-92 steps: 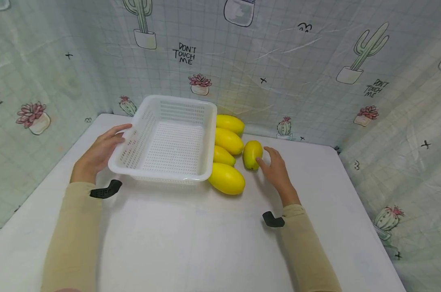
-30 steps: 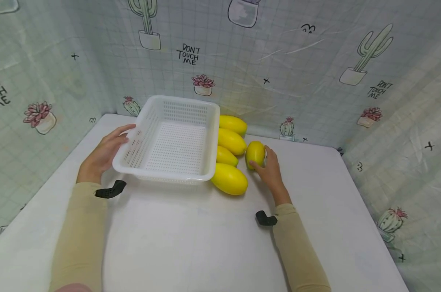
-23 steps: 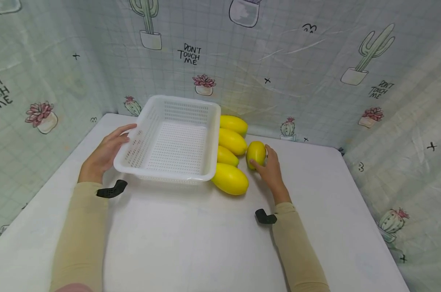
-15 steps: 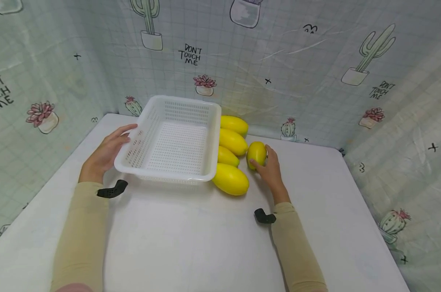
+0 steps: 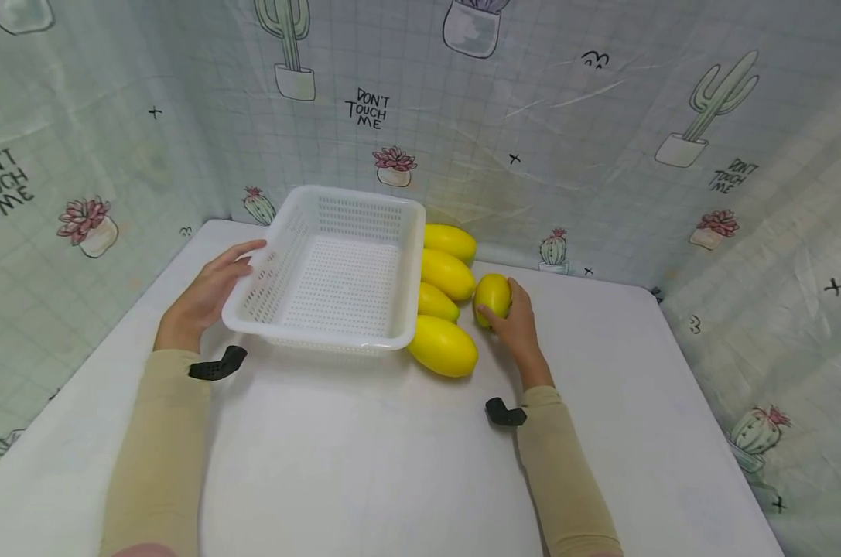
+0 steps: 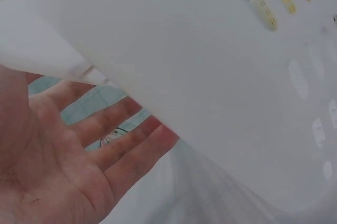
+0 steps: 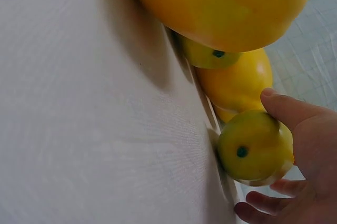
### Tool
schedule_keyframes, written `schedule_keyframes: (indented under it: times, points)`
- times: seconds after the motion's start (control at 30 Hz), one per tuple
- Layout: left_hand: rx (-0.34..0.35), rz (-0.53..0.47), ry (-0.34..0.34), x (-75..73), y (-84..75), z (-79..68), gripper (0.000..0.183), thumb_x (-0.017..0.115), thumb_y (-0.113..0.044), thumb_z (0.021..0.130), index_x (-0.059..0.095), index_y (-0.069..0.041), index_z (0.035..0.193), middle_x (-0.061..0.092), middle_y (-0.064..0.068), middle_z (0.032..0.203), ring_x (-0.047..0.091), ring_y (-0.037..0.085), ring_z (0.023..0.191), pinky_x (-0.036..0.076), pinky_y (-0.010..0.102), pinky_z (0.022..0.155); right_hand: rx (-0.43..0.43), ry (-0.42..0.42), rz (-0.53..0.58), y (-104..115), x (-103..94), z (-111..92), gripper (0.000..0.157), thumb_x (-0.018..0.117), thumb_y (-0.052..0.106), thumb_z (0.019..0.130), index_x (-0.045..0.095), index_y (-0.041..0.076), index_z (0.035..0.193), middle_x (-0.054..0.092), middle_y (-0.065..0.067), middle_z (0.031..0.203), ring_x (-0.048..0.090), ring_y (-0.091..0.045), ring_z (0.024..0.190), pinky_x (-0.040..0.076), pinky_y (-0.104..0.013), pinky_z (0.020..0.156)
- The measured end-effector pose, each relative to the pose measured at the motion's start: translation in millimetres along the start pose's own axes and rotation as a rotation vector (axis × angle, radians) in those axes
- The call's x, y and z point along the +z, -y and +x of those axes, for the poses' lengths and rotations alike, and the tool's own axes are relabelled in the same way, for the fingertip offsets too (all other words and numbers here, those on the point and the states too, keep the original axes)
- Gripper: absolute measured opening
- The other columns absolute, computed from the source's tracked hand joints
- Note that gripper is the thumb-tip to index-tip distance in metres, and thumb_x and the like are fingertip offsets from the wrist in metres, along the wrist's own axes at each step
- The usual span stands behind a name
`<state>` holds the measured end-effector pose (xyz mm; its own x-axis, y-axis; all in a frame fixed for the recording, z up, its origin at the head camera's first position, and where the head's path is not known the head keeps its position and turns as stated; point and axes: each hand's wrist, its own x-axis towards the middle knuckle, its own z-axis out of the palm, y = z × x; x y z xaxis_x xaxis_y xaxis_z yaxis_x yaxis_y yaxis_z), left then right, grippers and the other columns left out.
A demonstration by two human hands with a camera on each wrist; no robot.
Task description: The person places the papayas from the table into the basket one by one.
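Note:
My left hand (image 5: 203, 298) is at the left side of a white plastic basket (image 5: 326, 339) with slotted walls. Its straight fingers touch the basket under the rim, as the left wrist view shows. My right hand (image 5: 517, 321) holds a small yellow oval fruit (image 5: 492, 298), mango-like and greenish at its stem end. The thumb lies on the fruit's near side and the fingers go round its right side. In the right wrist view the fruit (image 7: 253, 148) sits low beside the white surface. Several larger yellow fruits of like shape, one (image 5: 444, 346) nearest me, lie along the basket's right side.
A white table (image 5: 364, 464) carries everything. Behind and at both sides hangs a pale curtain (image 5: 462, 116) printed with cacti and lettering. Black wrist mounts (image 5: 218, 363) stick out from both beige sleeves (image 5: 157, 449).
My right hand has shifted left and closed its thumb and fingers round the small fruit, which it stood beside about three seconds ago. Left hand and basket stay together; the view shifts slightly.

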<state>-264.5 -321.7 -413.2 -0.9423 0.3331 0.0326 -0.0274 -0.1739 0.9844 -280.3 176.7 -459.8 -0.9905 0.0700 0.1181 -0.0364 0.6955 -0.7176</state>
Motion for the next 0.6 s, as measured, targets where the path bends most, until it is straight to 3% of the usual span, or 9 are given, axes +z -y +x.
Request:
schedule_keyframes:
  times: [0.6]
  points:
    - [-0.021, 0.018, -0.026, -4.3, 4.7, 1.7, 0.049, 0.036, -0.012, 0.098, 0.024, -0.019, 0.145, 0.025, 0.011, 0.146, 0.05, 0.017, 0.112, 0.05, 0.025, 0.08, 0.027, -0.001, 0.008, 5.0, 1.2, 1.8, 0.08, 0.062, 0.038, 0.083, 0.017, 0.016, 0.145, 0.025, -0.011, 0.148, 0.033, -0.029, 0.129, 0.029, -0.047, 0.107]
